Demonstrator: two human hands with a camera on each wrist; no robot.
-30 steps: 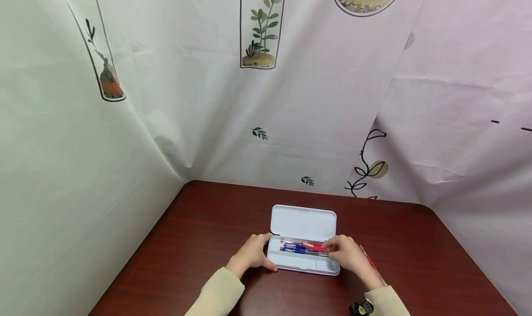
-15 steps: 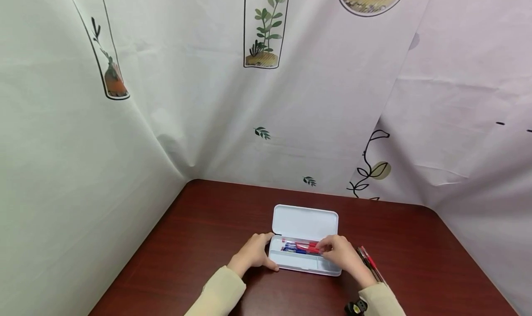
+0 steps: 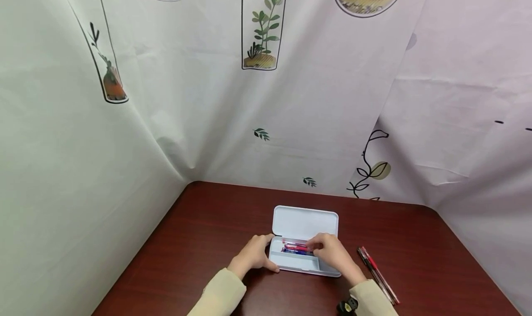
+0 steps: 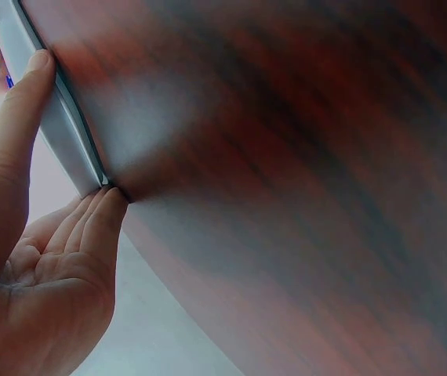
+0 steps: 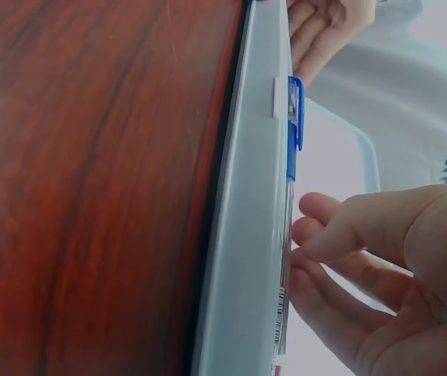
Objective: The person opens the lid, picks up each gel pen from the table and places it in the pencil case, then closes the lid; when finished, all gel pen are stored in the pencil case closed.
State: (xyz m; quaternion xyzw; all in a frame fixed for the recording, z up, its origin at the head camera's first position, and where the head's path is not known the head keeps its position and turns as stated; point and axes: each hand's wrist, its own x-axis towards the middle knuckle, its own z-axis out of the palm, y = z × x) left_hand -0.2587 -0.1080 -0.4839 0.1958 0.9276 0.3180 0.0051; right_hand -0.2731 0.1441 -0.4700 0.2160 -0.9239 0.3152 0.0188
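Note:
A white pencil case lies on the table with its lid raised. Inside its back compartment are several pens, among them a red pen and a blue pen. My left hand grips the case's left end, thumb at the front corner and fingers at the back. My right hand is over the pens, fingertips at the right part of the red pen. In the right wrist view its curled fingers sit just behind a blue-capped pen; I cannot tell whether they pinch one.
Two pens, a black pen and a red-capped pen, lie side by side right of the case on the dark red table. A patterned white cloth hangs behind and along both sides.
My right hand has moved left along the pens; the red pen it was holding now lies farther left among the others. The two pens on the table have come out from behind the right arm.

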